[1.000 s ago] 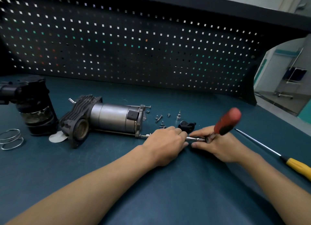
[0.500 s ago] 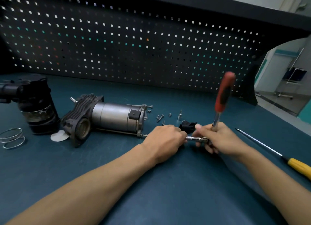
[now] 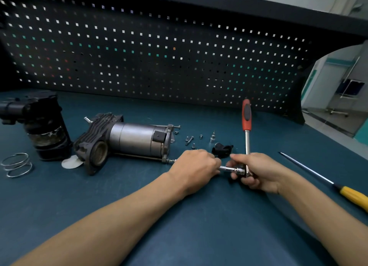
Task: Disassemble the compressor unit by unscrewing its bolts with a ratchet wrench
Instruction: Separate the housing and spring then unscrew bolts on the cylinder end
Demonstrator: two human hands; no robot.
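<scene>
While the compressor unit (image 3: 137,140) lies on its side on the blue bench top (image 3: 179,216), left of centre, its finned black head points to the left and its flanged end points to the right. The left hand (image 3: 194,167) is curled around the near end of a chrome extension bar (image 3: 229,168), which lines up with a bolt end (image 3: 171,160) at the lower corner of the flange. The right hand (image 3: 258,170) grasps the head of the ratchet wrench (image 3: 247,138), at the other end of the bar. The wrench shaft stands nearly upright, with the red handle at the top. Loose bolts (image 3: 189,140), a small socket (image 3: 213,137) and a black plastic part (image 3: 222,149) lie behind the hands. A yellow-handled screwdriver (image 3: 318,176) lies to the right, apart from the right hand. A black cylindrical component (image 3: 43,126) stands at the far left, with wire rings (image 3: 17,165) beside it and a white disc (image 3: 70,162) at the compressor head. A perforated panel (image 3: 159,56) backs the bench.
</scene>
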